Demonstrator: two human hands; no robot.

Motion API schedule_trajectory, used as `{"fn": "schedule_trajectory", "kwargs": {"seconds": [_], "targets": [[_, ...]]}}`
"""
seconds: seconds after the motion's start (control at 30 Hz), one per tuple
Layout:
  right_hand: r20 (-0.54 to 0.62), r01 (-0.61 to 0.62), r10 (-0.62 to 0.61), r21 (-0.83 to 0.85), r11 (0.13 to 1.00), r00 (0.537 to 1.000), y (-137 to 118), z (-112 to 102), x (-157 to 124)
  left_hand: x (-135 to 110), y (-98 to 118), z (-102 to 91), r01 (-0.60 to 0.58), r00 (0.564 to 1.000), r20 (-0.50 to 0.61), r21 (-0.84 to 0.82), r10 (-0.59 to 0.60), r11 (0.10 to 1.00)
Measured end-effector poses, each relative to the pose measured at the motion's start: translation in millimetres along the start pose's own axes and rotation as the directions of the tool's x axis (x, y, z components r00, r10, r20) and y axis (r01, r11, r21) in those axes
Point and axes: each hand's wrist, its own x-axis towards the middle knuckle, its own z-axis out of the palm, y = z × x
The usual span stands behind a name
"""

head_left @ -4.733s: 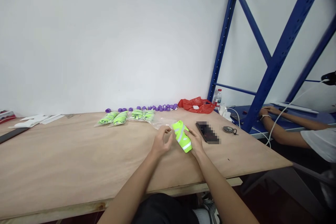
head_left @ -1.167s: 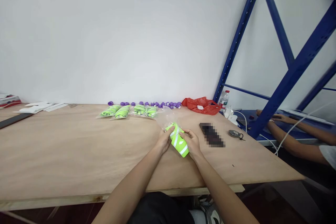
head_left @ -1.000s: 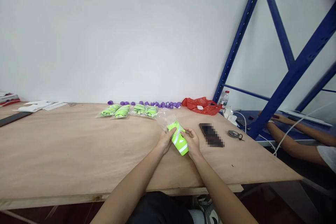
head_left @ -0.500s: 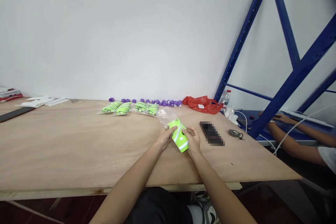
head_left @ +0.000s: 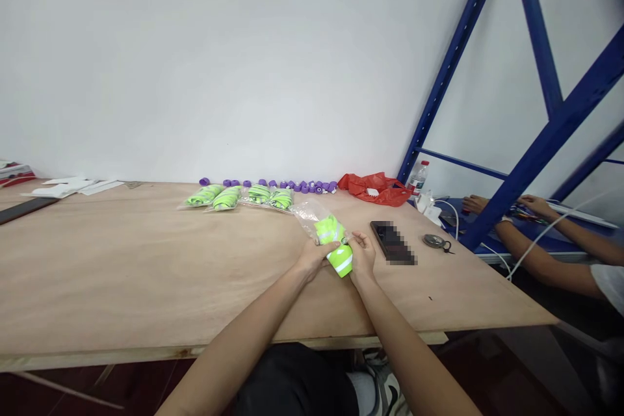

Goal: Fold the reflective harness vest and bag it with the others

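Between my two hands is a folded fluorescent yellow-green reflective strap (head_left: 342,262) with silvery stripes. My left hand (head_left: 316,257) grips its left side, the thumb lying across the top. On the right edge, my right hand (head_left: 362,253) pinches the folded material with bent fingers. A clear plastic bag (head_left: 309,214) lies at the strap's far end; whether the strap is partly inside it I cannot tell. Beyond, several clear bags of similar green striped material (head_left: 227,198) lie in a row near the wall.
Small purple rolls (head_left: 319,188) line the wall beside a red plastic bag (head_left: 375,188) and a bottle (head_left: 418,178). To my right lie a phone (head_left: 391,242) and a round stopwatch-like device (head_left: 433,242). Another person's arms (head_left: 531,253) work beyond the blue frame (head_left: 526,162).
My left thumb has moved right across the strap, which now looks more bunched in the middle. The other person's hands have shifted. The view has tilted slightly.
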Motion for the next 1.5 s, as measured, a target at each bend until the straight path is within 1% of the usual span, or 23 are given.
{"fn": "schedule_trajectory", "kwargs": {"seconds": [0.13,0.23,0.3,0.4,0.5,0.57,0.63,0.73,0.83,0.9,1.03,1.1,1.2,1.3,1.5], "targets": [[0.005,-0.021,0.021,0.018,1.0,1.0,2.7,-5.8,6.6,-2.0,-5.9,5.8,0.007,1.0,-0.005,0.006,-0.007,1.0],[0.033,-0.049,0.048,0.044,0.998,0.998,3.4,-7.1,7.7,-1.4,-6.7,7.1,-0.015,1.0,-0.014,-0.007,0.014,1.0],[0.083,-0.075,0.071,0.056,0.996,0.994,3.3,-3.9,3.6,0.8,-3.6,5.1,-0.055,0.998,-0.034,-0.021,0.055,0.998],[0.195,-0.099,0.087,0.054,0.994,0.977,1.9,5.0,-8.5,6.2,5.3,-2.8,-0.146,0.986,-0.087,-0.039,0.142,0.989],[0.316,-0.049,0.046,0.001,0.999,0.948,-1.7,12.0,-19.9,11.3,15.3,-13.4,-0.222,0.967,-0.134,-0.023,0.217,0.975],[0.358,-0.005,0.018,-0.035,0.999,0.934,-4.6,13.2,-23.6,13.1,20.6,-18.8,-0.253,0.957,-0.144,0.009,0.251,0.967],[0.349,0.012,0.001,-0.035,0.999,0.937,-6.6,12.0,-24.2,13.6,24.2,-21.3,-0.267,0.953,-0.137,0.046,0.271,0.962],[0.297,0.007,-0.013,0.019,1.0,0.955,-6.1,8.1,-21.5,12.6,25.9,-19.9,-0.261,0.957,-0.107,0.085,0.269,0.962],[0.235,-0.041,0.022,0.076,0.996,0.972,-2.5,5.1,-17.7,10.5,23.3,-16.2,-0.244,0.965,-0.079,0.094,0.251,0.965],[0.214,-0.07,0.049,0.089,0.994,0.976,-0.4,4.4,-15.8,9.2,20.3,-14.6,-0.236,0.968,-0.068,0.083,0.241,0.968],[0.229,-0.08,0.061,0.075,0.994,0.971,0.3,5.9,-15.5,9.6,17.5,-14.4,-0.184,0.981,-0.054,0.018,0.185,0.983],[0.251,-0.08,0.063,0.06,0.995,0.966,-0.3,7.4,-16.9,11.9,19.5,-15.2,-0.168,0.984,-0.068,-0.033,0.166,0.985],[0.286,-0.076,0.062,0.038,0.996,0.956,-0.8,9.3,-19.1,15.4,24.9,-16.6,-0.214,0.972,-0.117,-0.1,0.202,0.972],[0.286,-0.08,0.064,0.043,0.996,0.956,-0.1,9.6,-19.3,16.2,28.1,-18.1,-0.269,0.957,-0.14,-0.111,0.253,0.957],[0.236,-0.112,0.087,0.092,0.989,0.968,2.5,8.1,-17.0,13.9,20.2,-16.0,-0.304,0.949,-0.101,-0.042,0.299,0.952]]}}
